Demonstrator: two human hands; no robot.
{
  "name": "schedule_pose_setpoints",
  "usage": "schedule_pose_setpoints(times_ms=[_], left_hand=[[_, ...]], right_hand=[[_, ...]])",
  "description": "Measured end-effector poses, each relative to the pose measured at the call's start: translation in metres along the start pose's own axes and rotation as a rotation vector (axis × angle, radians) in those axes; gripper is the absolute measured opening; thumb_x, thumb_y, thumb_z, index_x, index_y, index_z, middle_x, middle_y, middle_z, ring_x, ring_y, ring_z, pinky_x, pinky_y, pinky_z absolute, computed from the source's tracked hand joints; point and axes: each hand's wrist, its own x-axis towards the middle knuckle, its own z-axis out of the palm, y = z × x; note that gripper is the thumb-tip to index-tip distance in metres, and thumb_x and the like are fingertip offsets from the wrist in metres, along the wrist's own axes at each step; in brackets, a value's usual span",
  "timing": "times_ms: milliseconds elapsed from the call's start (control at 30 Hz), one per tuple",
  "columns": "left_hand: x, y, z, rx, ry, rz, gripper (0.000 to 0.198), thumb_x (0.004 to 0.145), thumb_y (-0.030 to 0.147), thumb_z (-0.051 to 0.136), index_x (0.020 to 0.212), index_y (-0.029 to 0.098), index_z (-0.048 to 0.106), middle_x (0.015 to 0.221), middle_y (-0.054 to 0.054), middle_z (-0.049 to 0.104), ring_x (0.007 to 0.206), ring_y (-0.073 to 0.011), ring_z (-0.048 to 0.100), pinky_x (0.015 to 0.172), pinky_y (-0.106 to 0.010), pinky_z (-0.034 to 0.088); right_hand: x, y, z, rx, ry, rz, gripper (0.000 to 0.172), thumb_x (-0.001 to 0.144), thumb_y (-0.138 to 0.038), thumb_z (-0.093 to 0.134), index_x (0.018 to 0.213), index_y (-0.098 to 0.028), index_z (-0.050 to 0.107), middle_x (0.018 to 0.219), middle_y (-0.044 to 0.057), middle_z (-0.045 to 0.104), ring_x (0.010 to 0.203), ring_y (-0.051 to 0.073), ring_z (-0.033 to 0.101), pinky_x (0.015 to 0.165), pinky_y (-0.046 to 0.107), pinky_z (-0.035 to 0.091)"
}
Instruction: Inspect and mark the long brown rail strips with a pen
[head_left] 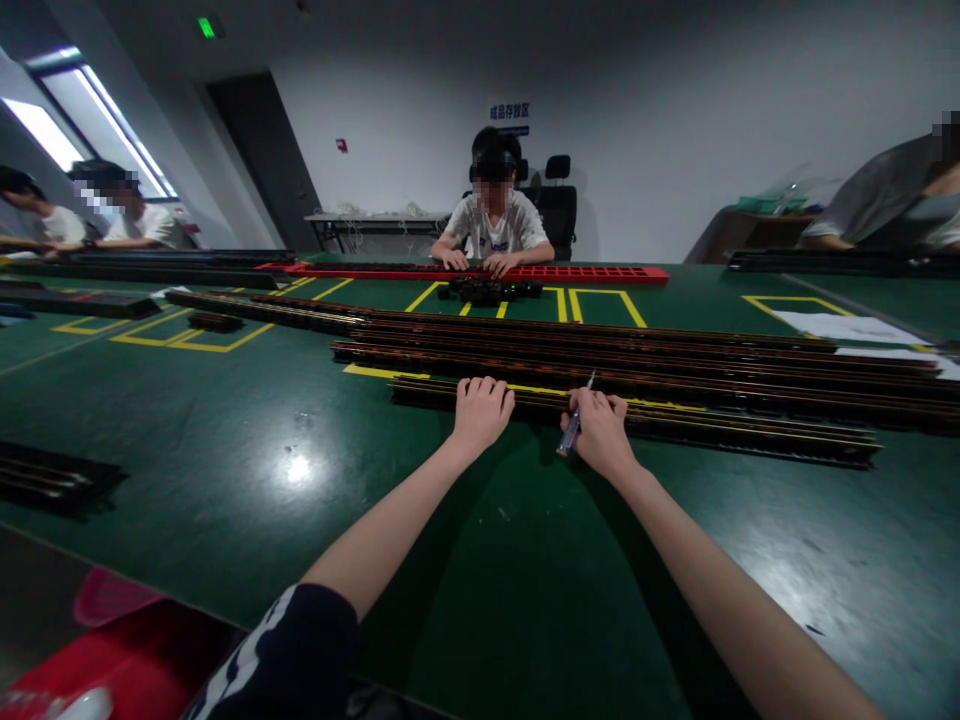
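A long dark rail with brass-coloured edges lies crosswise on the green table, nearest to me. The fingers of my left hand curl over its left part and grip it. My right hand is closed around a small screwdriver with a see-through handle, its thin shaft pointing up and away from me. That hand also rests against the rail, right of its middle. The undersides of my fingers are hidden. Just beyond lies a bundle of similar long dark rails, parallel to the nearest one.
Yellow tape outlines mark the green table. Across it, a co-worker handles a long red rack. Short rails lie at the left edge. White papers lie far right; a red stool stands below left.
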Motion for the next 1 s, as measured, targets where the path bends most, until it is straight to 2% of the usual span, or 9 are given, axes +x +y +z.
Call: schedule_pose_setpoints(times_ms=[300,1000], left_hand=[[0.000,0.001,-0.001,0.022,0.003,-0.004,0.036,0.097,0.033,0.033,0.104,0.020,0.065,0.105,-0.008,0.068,0.101,-0.0242,0.058,0.095,-0.043,0.036],[0.000,-0.002,0.003,0.004,0.024,0.006,0.036,0.098,0.033,0.032,0.105,0.020,0.065,0.105,-0.008,0.068,0.100,-0.0236,0.058,0.095,-0.043,0.036]], right_hand=[[-0.001,-0.009,-0.004,-0.007,0.031,0.031,0.010,0.081,-0.021,0.044,0.091,-0.020,0.045,0.086,0.009,0.063,0.086,0.026,0.054,0.086,0.041,0.027],[-0.001,-0.010,-0.005,0.000,0.046,0.030,0.013,0.081,-0.021,0.045,0.094,-0.021,0.046,0.085,0.008,0.064,0.084,0.026,0.055,0.086,0.041,0.027]])
